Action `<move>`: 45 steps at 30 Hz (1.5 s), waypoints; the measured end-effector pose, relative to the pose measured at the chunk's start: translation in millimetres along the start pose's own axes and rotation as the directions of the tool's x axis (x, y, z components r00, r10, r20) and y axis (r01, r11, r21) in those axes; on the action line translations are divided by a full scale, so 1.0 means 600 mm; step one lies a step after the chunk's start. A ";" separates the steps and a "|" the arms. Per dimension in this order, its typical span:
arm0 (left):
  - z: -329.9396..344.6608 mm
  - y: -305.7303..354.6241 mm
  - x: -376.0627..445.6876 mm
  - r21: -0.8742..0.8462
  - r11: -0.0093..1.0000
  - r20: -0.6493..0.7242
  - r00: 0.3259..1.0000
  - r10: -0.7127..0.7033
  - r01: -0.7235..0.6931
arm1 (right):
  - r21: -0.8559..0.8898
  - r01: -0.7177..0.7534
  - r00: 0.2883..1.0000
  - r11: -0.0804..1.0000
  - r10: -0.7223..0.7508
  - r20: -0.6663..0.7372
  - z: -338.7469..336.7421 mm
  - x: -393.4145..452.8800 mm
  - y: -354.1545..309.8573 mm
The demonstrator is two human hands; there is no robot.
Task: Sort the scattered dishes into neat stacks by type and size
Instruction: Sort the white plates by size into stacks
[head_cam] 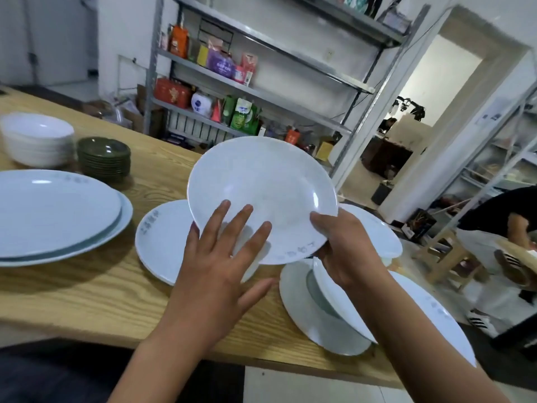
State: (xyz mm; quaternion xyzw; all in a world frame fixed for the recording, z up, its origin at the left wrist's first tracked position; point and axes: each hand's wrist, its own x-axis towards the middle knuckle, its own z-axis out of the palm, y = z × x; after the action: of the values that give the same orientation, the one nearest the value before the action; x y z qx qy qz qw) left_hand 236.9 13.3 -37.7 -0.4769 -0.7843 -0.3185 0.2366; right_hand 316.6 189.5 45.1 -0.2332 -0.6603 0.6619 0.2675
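While the wooden table (pixel 87 292) took up most of the room before me, this was how things lay on and around it:

Shelving: a metal rack (pixel 261 82) stood behind the table at twelve o'clock, loaded with coloured packets and boxes.

Oval platters: two large white platters (pixel 58 216) lay stacked flat at nine o'clock on the table.

Tilted plate: a white plate (pixel 343 298) leaned at an angle inside another dish (pixel 305 315) at five o'clock, partly hidden under the right forearm.

Held plate: a white round plate (pixel 261 193) was raised off the table at the centre, tipped so its face showed towards the wearer, with faint grey marks along its lower rim.

Plate beneath: a flat white plate (pixel 162 242) lay on the table at eight o'clock from the held one, partly covered by it and by the left hand.

Far plate: another white plate (pixel 377 231) showed at three o'clock, behind the right hand.

White bowls: a stack of bowls (pixel 37 141) sat at ten o'clock.

Green saucers: a stack of dark green saucers (pixel 104 158) stood just beside the bowls.

Right hand: the right hand (pixel 345 251) gripped the held plate's lower right rim, thumb on its face.

Left hand: the left hand (pixel 220 257) had straight, spread fingers, their tips lying against the held plate's lower left face.

Bystander: another person (pixel 508 222) bent over at three o'clock, beyond the table.
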 end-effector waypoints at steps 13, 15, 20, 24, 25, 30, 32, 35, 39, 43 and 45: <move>-0.003 -0.064 -0.041 0.094 0.982 -0.019 0.986 -0.165 0.166 | -0.637 0.084 0.996 0.767 -0.059 0.061 0.053 0.042 0.080; 0.007 -0.068 -0.045 0.110 0.980 -0.003 0.986 -0.167 0.166 | -0.756 0.185 0.979 0.628 -0.181 0.090 0.043 0.051 0.093; 0.029 -0.056 -0.048 0.122 0.978 0.044 0.983 -0.177 0.170 | -0.899 0.247 0.962 0.363 -0.201 0.183 0.016 0.083 0.098; 0.020 -0.051 -0.055 0.151 0.969 0.094 0.973 -0.212 0.196 | -0.948 0.196 0.980 0.250 -0.067 0.185 -0.003 0.118 0.098; 0.018 -0.050 -0.058 0.199 0.962 0.088 0.974 -0.210 0.189 | -0.958 0.188 0.982 0.219 -0.033 0.185 -0.007 0.127 0.097; 0.014 -0.051 -0.061 0.242 0.955 0.117 0.972 -0.205 0.173 | -0.973 0.195 0.967 0.122 0.140 0.211 -0.014 0.161 0.095; 0.012 -0.049 -0.061 0.220 0.959 0.139 0.968 -0.210 0.177 | -0.975 0.198 0.958 0.105 0.191 0.215 -0.017 0.170 0.099; 0.014 -0.047 -0.061 0.177 0.962 0.183 0.953 -0.241 0.209 | -0.973 0.220 0.953 0.063 0.197 0.229 -0.020 0.182 0.108; 0.016 -0.043 -0.060 0.154 0.962 0.186 0.950 -0.252 0.225 | -0.967 0.254 0.942 0.021 0.220 0.252 -0.023 0.196 0.103; 0.014 -0.045 -0.055 0.150 0.969 0.158 0.962 -0.221 0.198 | -0.967 0.171 0.976 0.190 0.102 0.193 -0.024 0.231 0.081; 0.012 -0.049 -0.050 0.152 0.970 0.151 0.965 -0.212 0.190 | -0.953 0.131 0.991 0.272 -0.021 0.131 -0.023 0.259 0.075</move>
State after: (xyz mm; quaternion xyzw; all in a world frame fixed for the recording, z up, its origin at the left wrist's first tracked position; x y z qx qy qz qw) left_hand 222.9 -9.5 -70.6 -0.4023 -0.8656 -0.2457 0.1689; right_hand 207.5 303.5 6.6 -0.2845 -0.9472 0.1277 0.0742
